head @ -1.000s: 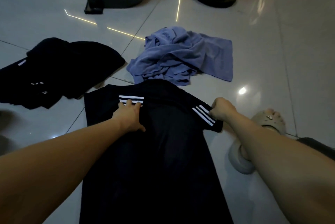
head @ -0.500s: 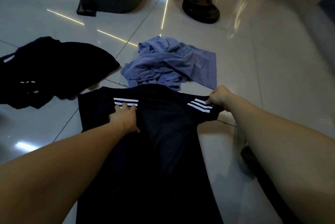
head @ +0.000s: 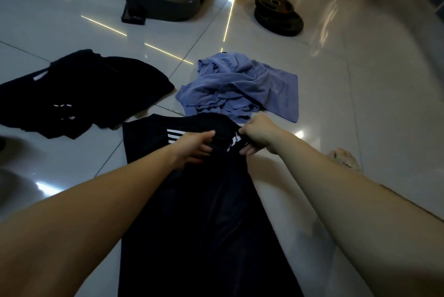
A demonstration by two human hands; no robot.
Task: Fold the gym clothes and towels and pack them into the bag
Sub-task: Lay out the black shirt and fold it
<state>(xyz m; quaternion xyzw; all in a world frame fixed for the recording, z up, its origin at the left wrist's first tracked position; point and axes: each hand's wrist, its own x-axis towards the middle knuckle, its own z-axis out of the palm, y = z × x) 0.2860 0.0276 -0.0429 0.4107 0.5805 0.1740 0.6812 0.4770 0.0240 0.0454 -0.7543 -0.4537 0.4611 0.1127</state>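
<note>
Head view, the only one: a black T-shirt (head: pixel 192 212) with white shoulder stripes lies flat on the glossy tiled floor (head: pixel 360 104), running from the centre down to six o'clock. The right hand (head: pixel 258 134) is closed on the right sleeve, which sits folded in over the chest with its stripes bunched. The left hand (head: pixel 195 146) rests just beside it at the upper chest, fingers loosely curled onto the cloth; whether it pinches or only presses, I cannot tell.

At twelve o'clock from the hands, touching the shirt's collar edge, sits a crumpled lilac towel (head: pixel 242 89). At ten o'clock a second black garment (head: pixel 84 94) lies in a loose heap, apart from the shirt. Weight plates (head: pixel 276 11) lie at one o'clock, well apart, and a machine base (head: pixel 168 3) at eleven. No bag shows.

As a judgement: the shirt is thin, light and limp, likely to slide on polished tile, so one palm should pin it while the other folds. Best holds are the sleeve hem and shoulder seam, then the bottom hem. The towel looks thicker and needs shaking out by two corners.
</note>
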